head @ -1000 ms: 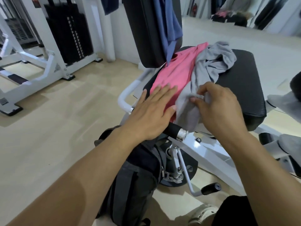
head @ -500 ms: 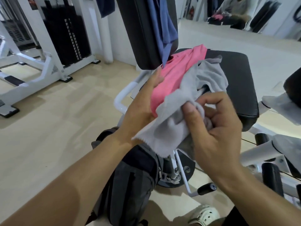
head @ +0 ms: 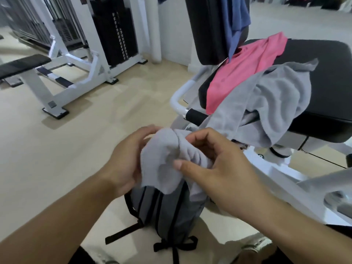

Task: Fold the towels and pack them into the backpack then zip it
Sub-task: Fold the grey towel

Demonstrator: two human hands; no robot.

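To your left, bare floor (head: 62, 149) gives open passage as far as the white machine frame (head: 76, 73) at far left. To your right, the padded seat (head: 314, 88), its white handle bar (head: 177, 100) and the draped gray towel (head: 266, 103) block the way. Below both hands, the upright backpack (head: 167, 210) occupies the near floor.

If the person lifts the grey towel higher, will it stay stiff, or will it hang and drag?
The grey towel probably hangs limp: it already sags from the black seat to both hands. It looks light, since the left hand and right hand hold it by a bunched end. Its trailing part may drag the pink towel.
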